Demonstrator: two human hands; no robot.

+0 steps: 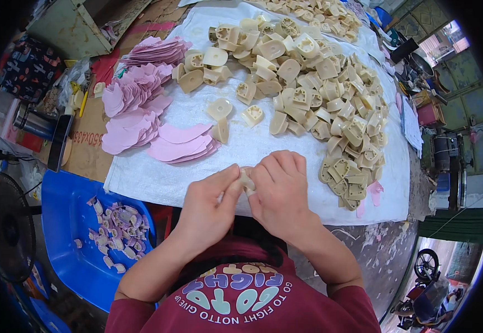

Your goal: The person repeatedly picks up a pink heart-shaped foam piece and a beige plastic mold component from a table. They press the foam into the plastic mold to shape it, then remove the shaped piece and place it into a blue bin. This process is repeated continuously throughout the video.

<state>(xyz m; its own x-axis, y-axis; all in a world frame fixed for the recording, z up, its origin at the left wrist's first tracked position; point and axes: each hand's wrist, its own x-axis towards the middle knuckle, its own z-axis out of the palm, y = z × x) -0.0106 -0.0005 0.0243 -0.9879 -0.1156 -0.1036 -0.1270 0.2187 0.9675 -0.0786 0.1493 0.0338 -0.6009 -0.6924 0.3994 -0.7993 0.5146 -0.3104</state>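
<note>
Between my two hands, near the table's front edge, is a small beige plastic shoe heel (pixel 246 181), largely covered by the fingers. My left hand (pixel 211 202) pinches it from the left with thumb and fingertips. From the other side my right hand (pixel 277 191) closes over it, fingers curled. Just beyond lie a few loose beige heels (pixel 219 109) on the white sheet. To the left, stacks of pink curved cut pieces (pixel 180 143) fan out in overlapping layers. A large heap of beige heels (pixel 330 94) spreads across the right and far side.
A blue tub (pixel 63 222) holding several pink-and-beige pieces stands below the table at left, beside a black fan (pixel 8 222). A phone (pixel 61 143) leans at the table's left edge near a metal cup (pixel 34 122). Pink scraps (pixel 374 193) lie at the right.
</note>
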